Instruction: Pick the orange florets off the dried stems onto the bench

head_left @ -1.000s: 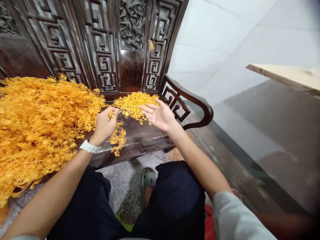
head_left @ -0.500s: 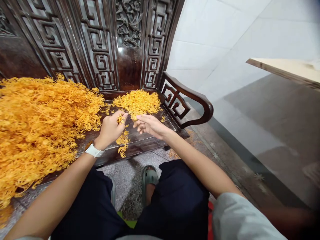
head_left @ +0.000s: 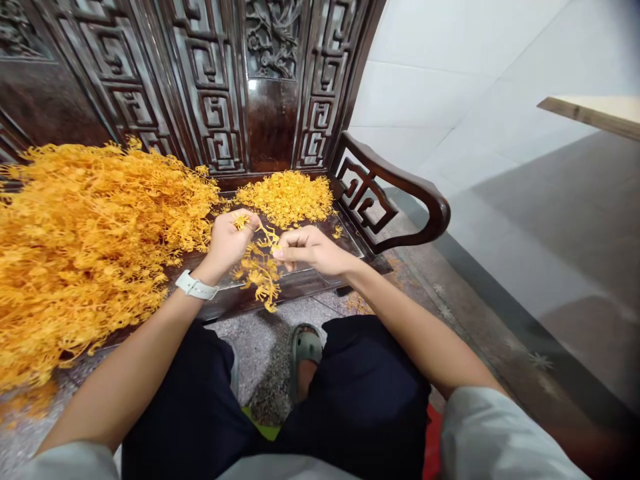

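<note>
My left hand point(head_left: 233, 240), with a pale watch on its wrist, is closed around an orange-yellow plastic flower sprig point(head_left: 264, 283). Its thin branches hang below the fingers, over the front edge of the bench. My right hand point(head_left: 313, 250) pinches a branch tip of the same sprig between thumb and fingers. Behind the hands, a small heap of loose orange-yellow plastic pieces point(head_left: 287, 197) lies on the dark wooden bench seat point(head_left: 295, 277). A much larger pile of similar branching sprigs point(head_left: 100, 253) spreads over the seat to the left.
The carved bench back point(head_left: 273, 127) rises behind the piles, and a curved armrest point(head_left: 435, 210) closes the right end. A wooden board edge point(head_left: 590, 117) juts out at upper right before a white wall point(head_left: 420, 93). Orange bits lie on the speckled floor point(head_left: 245, 333).
My right hand has gone from loosely spread fingers to a pinch on the sprig. More of the sprig now hangs out between the two hands. The view has shifted slightly.
</note>
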`<action>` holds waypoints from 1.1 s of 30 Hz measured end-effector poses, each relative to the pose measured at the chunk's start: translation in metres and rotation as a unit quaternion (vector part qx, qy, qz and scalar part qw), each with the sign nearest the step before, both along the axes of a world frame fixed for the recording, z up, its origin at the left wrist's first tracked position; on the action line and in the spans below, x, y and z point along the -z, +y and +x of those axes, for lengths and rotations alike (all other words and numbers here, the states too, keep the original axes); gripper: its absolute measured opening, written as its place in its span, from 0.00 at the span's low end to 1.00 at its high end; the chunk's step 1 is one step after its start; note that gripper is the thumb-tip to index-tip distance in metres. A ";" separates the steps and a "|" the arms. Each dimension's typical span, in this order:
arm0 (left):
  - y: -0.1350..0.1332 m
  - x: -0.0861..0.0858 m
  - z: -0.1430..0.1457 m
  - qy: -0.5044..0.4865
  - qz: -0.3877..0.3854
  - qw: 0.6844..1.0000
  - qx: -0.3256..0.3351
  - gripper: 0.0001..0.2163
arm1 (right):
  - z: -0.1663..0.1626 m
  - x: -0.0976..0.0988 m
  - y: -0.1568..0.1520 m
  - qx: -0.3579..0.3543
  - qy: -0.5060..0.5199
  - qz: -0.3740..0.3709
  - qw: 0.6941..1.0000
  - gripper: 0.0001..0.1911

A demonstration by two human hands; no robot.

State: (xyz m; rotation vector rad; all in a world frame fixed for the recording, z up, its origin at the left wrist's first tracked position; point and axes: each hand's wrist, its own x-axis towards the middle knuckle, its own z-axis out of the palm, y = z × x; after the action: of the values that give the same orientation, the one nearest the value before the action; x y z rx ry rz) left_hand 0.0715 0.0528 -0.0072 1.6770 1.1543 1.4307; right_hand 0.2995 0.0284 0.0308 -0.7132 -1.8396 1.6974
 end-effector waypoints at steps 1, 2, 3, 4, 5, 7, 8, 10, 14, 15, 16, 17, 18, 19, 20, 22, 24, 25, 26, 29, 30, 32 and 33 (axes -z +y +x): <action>-0.002 0.000 0.003 -0.028 -0.017 0.999 0.015 0.27 | 0.002 -0.005 -0.001 -0.016 -0.007 0.023 1.000 0.21; -0.004 0.000 0.008 -0.053 -0.032 0.998 0.027 0.27 | 0.005 -0.009 -0.001 -0.027 -0.013 0.045 0.999 0.21; -0.006 0.000 0.012 -0.071 -0.045 0.996 0.036 0.26 | 0.007 -0.013 0.000 -0.033 -0.019 0.064 0.997 0.21; -0.008 -0.001 0.015 -0.082 -0.056 0.994 0.044 0.25 | 0.009 -0.016 0.000 -0.032 -0.024 0.080 0.996 0.21; -0.007 -0.002 0.017 -0.092 -0.065 0.993 0.045 0.23 | 0.011 -0.018 -0.001 -0.032 -0.026 0.088 0.995 0.21; -0.001 -0.004 0.014 -0.130 -0.076 0.989 0.000 0.18 | 0.012 -0.022 -0.005 -0.081 -0.018 0.079 0.993 0.19; 0.005 -0.005 0.008 -0.161 -0.082 0.983 -0.043 0.16 | 0.012 -0.023 -0.010 -0.134 -0.009 0.063 0.989 0.18; 0.018 -0.009 -0.010 -0.233 -0.095 0.957 -0.144 0.15 | 0.009 -0.026 -0.020 -0.271 0.019 0.031 0.962 0.15; 0.029 -0.019 -0.044 -0.274 -0.124 0.936 -0.183 0.14 | 0.002 -0.030 -0.037 -0.373 0.045 0.053 0.925 0.17; 0.028 -0.021 -0.047 -0.268 -0.126 0.939 -0.175 0.14 | 0.002 -0.030 -0.038 -0.364 0.031 0.070 0.928 0.17; 0.025 -0.023 -0.046 -0.261 -0.125 0.942 -0.168 0.14 | 0.001 -0.031 -0.039 -0.355 0.010 0.086 0.931 0.18; 0.023 -0.024 -0.044 -0.256 -0.123 0.945 -0.161 0.14 | 0.002 -0.031 -0.038 -0.350 -0.010 0.100 0.931 0.18; 0.020 -0.026 -0.040 -0.253 -0.122 0.947 -0.155 0.13 | 0.003 -0.031 -0.037 -0.356 -0.024 0.109 0.928 0.18; 0.018 -0.026 -0.036 -0.252 -0.123 0.948 -0.149 0.13 | 0.004 -0.032 -0.035 -0.375 -0.028 0.113 0.920 0.18; 0.017 -0.026 -0.033 -0.250 -0.126 0.949 -0.142 0.13 | 0.005 -0.033 -0.034 -0.405 -0.023 0.109 0.908 0.17; 0.017 -0.026 -0.028 -0.246 -0.131 0.952 -0.126 0.12 | 0.009 -0.034 -0.027 -0.464 0.016 0.071 0.883 0.17; 0.018 -0.023 -0.027 -0.240 -0.129 0.956 -0.111 0.12 | 0.011 -0.034 -0.015 -0.397 0.098 -0.008 0.913 0.20; 0.018 -0.022 -0.026 -0.238 -0.127 0.957 -0.105 0.11 | 0.011 -0.033 -0.007 -0.291 0.149 -0.059 0.943 0.22; 0.018 -0.021 -0.026 -0.236 -0.127 0.958 -0.102 0.11 | 0.010 -0.030 0.001 -0.148 0.195 -0.112 0.963 0.23; 0.015 -0.019 -0.023 -0.223 -0.140 0.960 -0.091 0.11 | 0.002 -0.017 0.022 0.201 0.238 -0.263 0.913 0.12; 0.014 -0.019 -0.021 -0.217 -0.146 0.961 -0.086 0.11 | -0.002 -0.011 0.026 0.234 0.222 -0.305 0.896 0.08; 0.011 -0.018 -0.017 -0.203 -0.153 0.964 -0.072 0.12 | -0.009 -0.002 0.027 0.230 0.183 -0.342 0.892 0.05; 0.010 -0.017 -0.015 -0.194 -0.155 0.967 -0.063 0.13 | -0.011 0.001 0.025 0.216 0.171 -0.333 0.902 0.05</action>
State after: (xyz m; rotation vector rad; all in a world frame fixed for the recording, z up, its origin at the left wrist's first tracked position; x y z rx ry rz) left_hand 0.0567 0.0628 0.0099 1.0682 1.2001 1.4824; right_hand 0.2880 0.0536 0.0294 -0.9253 -0.7634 1.9730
